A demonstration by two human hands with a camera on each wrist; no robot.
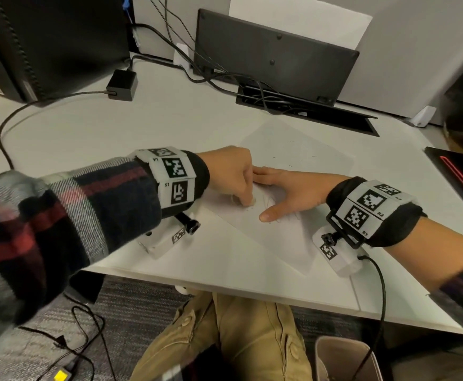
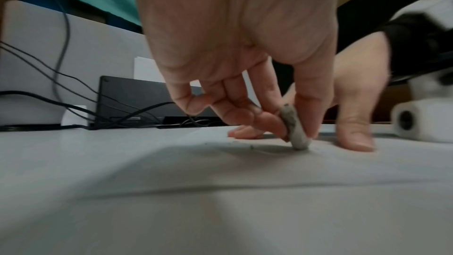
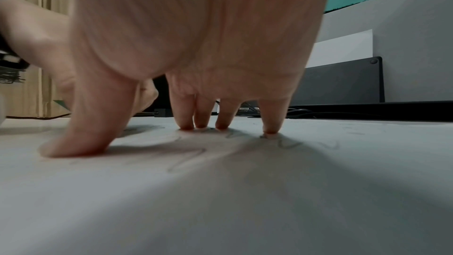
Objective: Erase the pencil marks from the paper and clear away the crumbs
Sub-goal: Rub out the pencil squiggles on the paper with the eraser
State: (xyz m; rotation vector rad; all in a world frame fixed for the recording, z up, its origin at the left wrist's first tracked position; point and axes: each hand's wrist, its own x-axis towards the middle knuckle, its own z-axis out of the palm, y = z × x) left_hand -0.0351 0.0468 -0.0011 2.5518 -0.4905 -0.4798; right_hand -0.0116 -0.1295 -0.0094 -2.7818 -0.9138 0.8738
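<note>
A white sheet of paper (image 1: pixel 288 149) lies tilted on the desk, with faint pencil squiggles (image 3: pixel 191 158) under and around my hands. My left hand (image 1: pixel 233 177) pinches a small grey eraser (image 2: pixel 295 129) between thumb and fingers, and its lower edge touches the paper. Dark crumbs (image 2: pixel 251 147) lie on the sheet just left of the eraser. My right hand (image 1: pixel 288 188) lies spread, with straight fingertips (image 3: pixel 270 129) and thumb pressing the paper flat, right beside the left hand.
A black monitor back (image 1: pixel 274 53) and a cable tray (image 1: pixel 307 111) stand behind the paper. A power brick (image 1: pixel 122 85) with its cord lies at the back left. A dark red-edged object (image 1: pixel 461 180) sits at the right. A bin (image 1: pixel 345 358) stands below the desk edge.
</note>
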